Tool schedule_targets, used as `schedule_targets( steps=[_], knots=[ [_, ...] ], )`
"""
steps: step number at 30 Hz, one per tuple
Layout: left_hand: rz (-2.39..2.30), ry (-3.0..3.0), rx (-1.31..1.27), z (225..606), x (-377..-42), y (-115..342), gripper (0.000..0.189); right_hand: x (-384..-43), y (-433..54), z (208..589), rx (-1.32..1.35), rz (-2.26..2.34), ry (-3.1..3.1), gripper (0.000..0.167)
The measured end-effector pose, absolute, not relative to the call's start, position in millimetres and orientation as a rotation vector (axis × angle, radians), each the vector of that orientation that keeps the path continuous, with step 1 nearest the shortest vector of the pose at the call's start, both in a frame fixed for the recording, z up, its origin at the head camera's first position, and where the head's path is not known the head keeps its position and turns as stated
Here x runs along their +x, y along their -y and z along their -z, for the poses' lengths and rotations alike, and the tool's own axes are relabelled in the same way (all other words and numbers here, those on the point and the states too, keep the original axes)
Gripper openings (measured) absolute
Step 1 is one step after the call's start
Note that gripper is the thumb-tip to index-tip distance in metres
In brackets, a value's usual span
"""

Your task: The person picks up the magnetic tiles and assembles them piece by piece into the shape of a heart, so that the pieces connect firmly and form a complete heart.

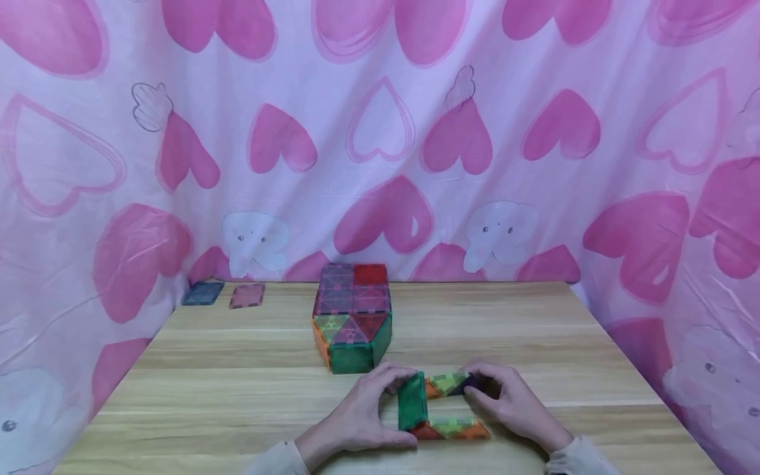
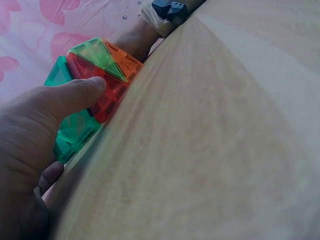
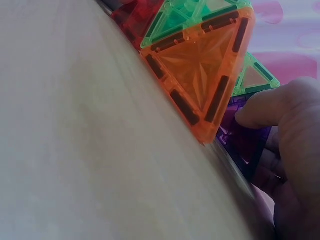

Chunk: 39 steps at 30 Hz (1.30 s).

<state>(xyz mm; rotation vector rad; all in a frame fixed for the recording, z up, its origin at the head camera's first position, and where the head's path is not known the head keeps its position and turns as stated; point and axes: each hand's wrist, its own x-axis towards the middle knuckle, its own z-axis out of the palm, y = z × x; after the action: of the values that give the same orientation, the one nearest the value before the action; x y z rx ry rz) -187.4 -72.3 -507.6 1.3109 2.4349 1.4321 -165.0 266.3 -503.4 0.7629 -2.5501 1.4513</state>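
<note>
My left hand [image 1: 363,410] grips a green magnetic tile [image 1: 412,404] standing upright at the left end of a small frame. In the left wrist view its thumb lies on the red triangle tile [image 2: 111,95] of the near row. The near row continues with a yellow-green triangle tile [image 1: 452,426] and an orange triangle tile [image 3: 197,70]. At the far row's right end, my right hand [image 1: 515,397] pinches a dark purple triangle tile [image 3: 246,131] between thumb and fingers. Beside it in that row are a yellow-green triangle [image 1: 445,382] and an orange one [image 1: 433,388].
Behind the hands stands a larger built box of magnetic tiles [image 1: 354,300], with a purple and red top and green and orange sides. A blue tile [image 1: 204,293] and a pink tile [image 1: 247,295] lie at the wooden table's [image 1: 237,396] back left. Heart-patterned cloth [image 1: 380,132] surrounds the table.
</note>
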Motion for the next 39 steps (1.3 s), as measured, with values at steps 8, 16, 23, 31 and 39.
schedule_targets(
  steps=[8,16,23,31,39],
  knots=[
    [-1.431,-2.428,1.377,508.1,-188.8,72.8,0.093,-164.5,-259.6,505.3,0.916,-1.532,2.467,0.028],
    [-1.441,-2.443,1.378,508.5,-188.4,75.7,0.093,-170.9,-242.8,506.1,0.796,-1.478,2.555,0.015],
    [-1.454,-2.421,1.383,508.2,-189.0,71.7,0.091,-175.8,-242.8,502.4,0.693,-1.427,2.57,0.012],
    [-1.462,-2.383,1.325,505.0,-191.0,71.8,0.094,-177.0,-242.4,502.6,0.691,-1.489,2.572,0.013],
    [-1.503,-2.372,1.328,506.4,-188.1,71.7,0.094,-176.3,-245.4,502.5,0.699,-1.469,2.609,0.019]
  ],
)
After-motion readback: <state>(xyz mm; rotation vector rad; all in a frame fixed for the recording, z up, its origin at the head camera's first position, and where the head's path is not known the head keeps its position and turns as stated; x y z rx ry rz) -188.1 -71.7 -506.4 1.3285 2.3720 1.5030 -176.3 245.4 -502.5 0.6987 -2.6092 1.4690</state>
